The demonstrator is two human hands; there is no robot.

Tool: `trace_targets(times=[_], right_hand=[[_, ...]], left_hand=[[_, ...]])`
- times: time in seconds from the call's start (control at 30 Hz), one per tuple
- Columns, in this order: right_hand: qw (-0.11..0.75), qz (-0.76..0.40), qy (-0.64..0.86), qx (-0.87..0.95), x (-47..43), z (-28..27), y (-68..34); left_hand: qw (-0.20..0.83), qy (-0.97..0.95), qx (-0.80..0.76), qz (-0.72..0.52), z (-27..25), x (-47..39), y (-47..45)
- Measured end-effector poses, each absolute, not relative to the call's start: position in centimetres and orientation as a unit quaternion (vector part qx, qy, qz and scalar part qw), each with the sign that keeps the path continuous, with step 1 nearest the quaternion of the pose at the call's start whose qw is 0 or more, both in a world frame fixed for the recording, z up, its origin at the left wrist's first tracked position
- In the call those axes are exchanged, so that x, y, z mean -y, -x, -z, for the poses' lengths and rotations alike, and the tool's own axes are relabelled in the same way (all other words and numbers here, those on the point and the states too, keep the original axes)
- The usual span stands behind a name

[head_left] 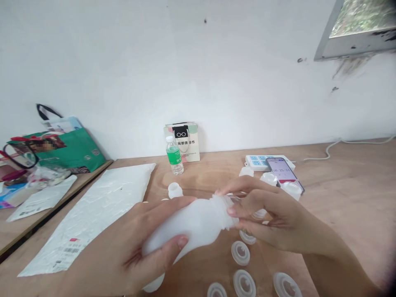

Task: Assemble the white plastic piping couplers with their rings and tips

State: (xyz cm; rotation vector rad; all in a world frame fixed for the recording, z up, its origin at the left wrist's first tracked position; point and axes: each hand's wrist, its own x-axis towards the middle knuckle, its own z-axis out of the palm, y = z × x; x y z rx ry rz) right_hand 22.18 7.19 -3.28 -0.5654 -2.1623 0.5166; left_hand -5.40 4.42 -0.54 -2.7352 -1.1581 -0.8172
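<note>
A translucent white plastic bottle (198,222) lies tilted in the air, its neck pointing right. My left hand (133,239) is wrapped round its body, thumb in front. At the neck, my right hand (269,214) pinches a clear plastic piece (233,202) against the mouth; whether it is seated there I cannot tell. Below the hands, several translucent ring-shaped lids (240,253) lie on the wooden table (198,272). Behind the bottle stands a small white bottle neck (175,190), its lower part hidden.
A white mailing bag (102,206) lies at left, beside a green bag (71,150). Toward the wall stand a water bottle (175,156) and a paper bag (192,144). At right, a phone (283,171) leans on a power strip (258,162), near several white plastic pieces (268,179).
</note>
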Motion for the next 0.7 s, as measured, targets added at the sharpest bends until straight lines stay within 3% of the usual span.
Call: trace_targets(times=[0.37,0.53,0.7], right_hand=[[0.341,-0.482,0.269,0.761,-6.8,4.1,-22.2],[0.324,-0.539,0.288,0.722,-6.3,3.9,-21.5],[0.35,-0.616,0.256,0.657,-6.4,3.4,-20.8]], left_hand=[[0.092,0.905,0.362,0.203,0.4,-3.6,5.9],[0.048,0.91,0.383,0.153,-0.6,-3.4,5.5],[0.04,0.902,0.364,0.228,-0.4,-3.8,4.8]])
